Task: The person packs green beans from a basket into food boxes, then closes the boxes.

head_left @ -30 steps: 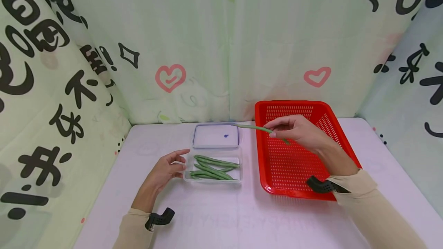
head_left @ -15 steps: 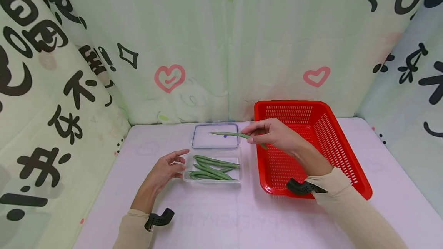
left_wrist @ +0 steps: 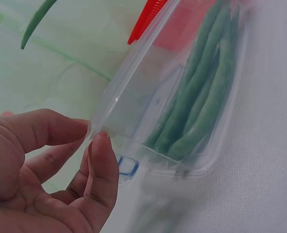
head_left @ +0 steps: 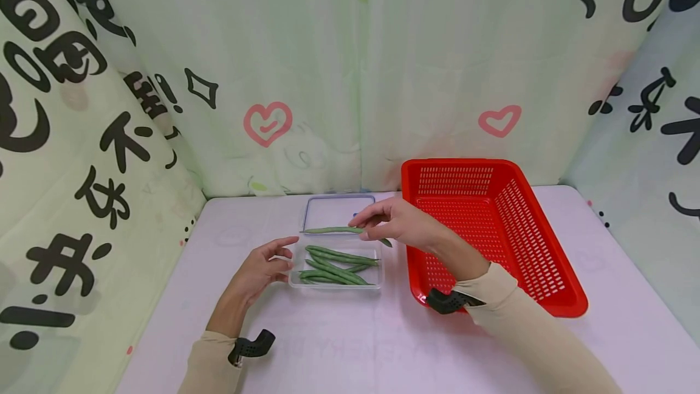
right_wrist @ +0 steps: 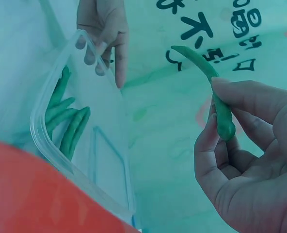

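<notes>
In the head view, my right hand [head_left: 401, 221] pinches a green bean [head_left: 333, 230] between thumb and fingers, above the back edge of a clear plastic container [head_left: 336, 287]. The right wrist view shows that held bean [right_wrist: 225, 116] sticking out past the fingertips on both sides. Several green beans [head_left: 336, 272] lie in the container. At its left end my left hand [head_left: 266, 269] holds the rim; in the left wrist view, the left hand [left_wrist: 51, 170] has thumb and finger at the container's edge [left_wrist: 121, 90].
A red perforated basket [head_left: 494, 230] stands to the right of the container, partly behind my right forearm. The blue-edged clear lid [head_left: 328, 211] lies behind the container. A printed curtain [head_left: 328, 47] closes off the back and sides of the table [head_left: 328, 345].
My right hand has carried the green bean leftward and down, from over the red basket to the container's back edge. The left hand has stayed in place.
</notes>
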Available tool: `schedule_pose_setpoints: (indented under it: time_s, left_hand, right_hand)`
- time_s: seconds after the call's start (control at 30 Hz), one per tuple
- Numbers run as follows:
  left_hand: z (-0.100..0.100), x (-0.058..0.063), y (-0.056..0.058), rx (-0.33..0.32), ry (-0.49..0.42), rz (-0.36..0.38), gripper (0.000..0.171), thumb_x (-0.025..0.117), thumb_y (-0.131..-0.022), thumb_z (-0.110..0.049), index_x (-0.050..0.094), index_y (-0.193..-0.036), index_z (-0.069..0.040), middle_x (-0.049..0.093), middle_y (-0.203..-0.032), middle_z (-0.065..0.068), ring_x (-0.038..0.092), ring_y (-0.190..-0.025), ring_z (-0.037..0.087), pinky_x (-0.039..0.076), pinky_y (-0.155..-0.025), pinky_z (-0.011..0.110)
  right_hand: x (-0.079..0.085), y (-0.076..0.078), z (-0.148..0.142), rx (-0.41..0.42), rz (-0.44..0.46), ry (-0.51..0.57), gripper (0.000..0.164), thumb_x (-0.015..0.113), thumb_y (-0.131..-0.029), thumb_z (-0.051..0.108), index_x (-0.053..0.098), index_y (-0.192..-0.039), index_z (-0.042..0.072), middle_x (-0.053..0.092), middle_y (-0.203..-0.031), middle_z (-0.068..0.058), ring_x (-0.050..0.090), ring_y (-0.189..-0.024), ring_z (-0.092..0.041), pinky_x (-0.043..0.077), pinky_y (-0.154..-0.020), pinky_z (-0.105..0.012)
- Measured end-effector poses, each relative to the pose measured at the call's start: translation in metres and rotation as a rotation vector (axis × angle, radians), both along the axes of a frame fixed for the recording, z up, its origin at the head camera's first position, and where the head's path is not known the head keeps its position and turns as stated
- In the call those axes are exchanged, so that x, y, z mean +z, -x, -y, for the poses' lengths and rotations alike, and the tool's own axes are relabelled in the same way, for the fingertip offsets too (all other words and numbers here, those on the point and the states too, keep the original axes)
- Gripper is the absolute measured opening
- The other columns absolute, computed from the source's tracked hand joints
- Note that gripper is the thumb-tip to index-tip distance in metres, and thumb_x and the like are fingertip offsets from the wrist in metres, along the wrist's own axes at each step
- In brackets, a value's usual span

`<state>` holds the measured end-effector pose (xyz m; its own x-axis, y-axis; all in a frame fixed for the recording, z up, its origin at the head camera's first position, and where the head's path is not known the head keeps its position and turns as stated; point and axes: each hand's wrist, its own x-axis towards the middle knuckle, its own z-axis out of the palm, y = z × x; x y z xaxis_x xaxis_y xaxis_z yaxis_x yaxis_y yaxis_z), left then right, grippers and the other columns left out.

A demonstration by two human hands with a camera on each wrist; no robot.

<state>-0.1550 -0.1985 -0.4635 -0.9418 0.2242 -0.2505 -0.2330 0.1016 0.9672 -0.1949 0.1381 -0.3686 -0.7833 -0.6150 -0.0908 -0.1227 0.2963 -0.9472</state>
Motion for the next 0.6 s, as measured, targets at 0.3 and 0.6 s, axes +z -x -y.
schedule_pose_setpoints:
  time_s: [0.3, 0.6]
  left_hand:
    - [0.000, 0.000, 0.000, -0.002, -0.005, -0.001, 0.060, 0.062, -0.089, 0.008, 0.052, -0.147, -0.005, 0.052, -0.108, 0.008, 0.058, -0.084, 0.014, 0.057, -0.069, 0.028]
    - [0.000, 0.001, 0.000, 0.001, 0.005, 0.001, 0.061, 0.061, -0.089, 0.008, 0.052, -0.147, -0.005, 0.052, -0.108, 0.008, 0.058, -0.085, 0.015, 0.057, -0.069, 0.029]
  right_hand:
    - [-0.005, 0.000, 0.018, 0.022, 0.007, -0.045, 0.029, 0.075, -0.091, 0.010, 0.075, -0.120, 0.014, 0.071, -0.114, -0.007, 0.064, -0.102, -0.025, 0.057, -0.086, -0.031]
    - [-0.007, -0.004, 0.013, -0.014, -0.128, -0.103, 0.037, 0.073, -0.093, 0.013, 0.068, -0.129, 0.009, 0.068, -0.125, -0.005, 0.064, -0.114, -0.024, 0.055, -0.096, -0.035]
